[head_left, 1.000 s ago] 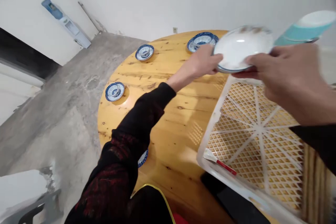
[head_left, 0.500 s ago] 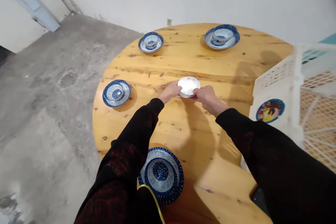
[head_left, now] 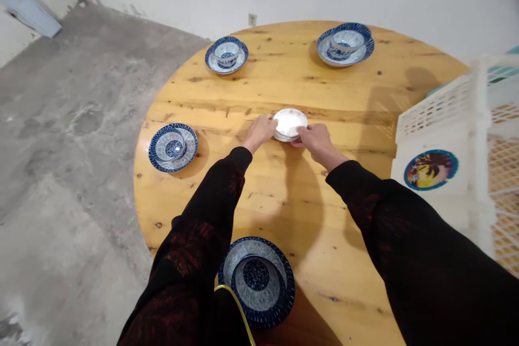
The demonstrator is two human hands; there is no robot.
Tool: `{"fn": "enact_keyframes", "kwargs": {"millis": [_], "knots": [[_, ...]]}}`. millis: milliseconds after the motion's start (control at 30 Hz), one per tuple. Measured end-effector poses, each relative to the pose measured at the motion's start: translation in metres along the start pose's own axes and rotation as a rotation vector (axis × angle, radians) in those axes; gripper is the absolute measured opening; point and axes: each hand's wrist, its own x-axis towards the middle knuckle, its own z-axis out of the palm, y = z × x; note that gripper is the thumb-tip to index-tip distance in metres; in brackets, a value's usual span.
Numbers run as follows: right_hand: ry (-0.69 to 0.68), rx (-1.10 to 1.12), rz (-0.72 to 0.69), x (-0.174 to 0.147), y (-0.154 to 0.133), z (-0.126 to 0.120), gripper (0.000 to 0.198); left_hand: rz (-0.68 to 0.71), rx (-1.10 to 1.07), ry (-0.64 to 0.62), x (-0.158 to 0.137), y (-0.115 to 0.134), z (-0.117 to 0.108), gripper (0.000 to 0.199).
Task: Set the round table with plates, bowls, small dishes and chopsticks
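Note:
Both hands grip a small stack of white saucers [head_left: 290, 122] over the middle of the round wooden table [head_left: 259, 189]. My left hand [head_left: 261, 131] is closed on the stack's left edge. On the right edge, my right hand [head_left: 318, 143] pinches the rim with the thumb on top and fingers underneath. Several rims show one under another at the front of the stack. Whether its base touches the tabletop, I cannot tell.
Blue-and-white bowls on plates stand at the left [head_left: 173, 147], far left [head_left: 226, 55], far right [head_left: 345, 44] and near side [head_left: 257, 281] of the table. A white plastic crate [head_left: 433, 124] stands at the right. A white wall rises behind.
The view has shifted slightly, with the crate showing further right. Both hands still hold the saucers near the table's middle; my left fingers now lie more along the stack's side.

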Motion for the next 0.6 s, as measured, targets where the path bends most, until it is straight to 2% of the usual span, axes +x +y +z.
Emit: {"fn": "enact_keyframes", "kwargs": {"millis": [67,133,233,500,600], "knots": [[0.051,-0.193,-0.056,0.0,-0.002,-0.008,0.009,0.021,0.097,0.034,-0.005,0.003,-0.006,0.023],[0.158,-0.371,-0.131,0.001,-0.006,-0.015,0.005,0.036,0.171,0.054,-0.008,0.005,-0.01,0.021],[0.257,-0.508,-0.201,0.002,-0.01,-0.016,0.01,0.073,0.229,0.078,-0.011,0.009,-0.011,0.021],[0.285,-0.489,-0.201,0.003,-0.018,-0.011,0.012,0.124,0.251,0.037,-0.013,0.011,-0.009,0.031],[0.226,-0.424,-0.26,0.005,-0.016,-0.019,0.015,0.156,0.222,0.038,-0.015,0.01,-0.015,0.031]]}}
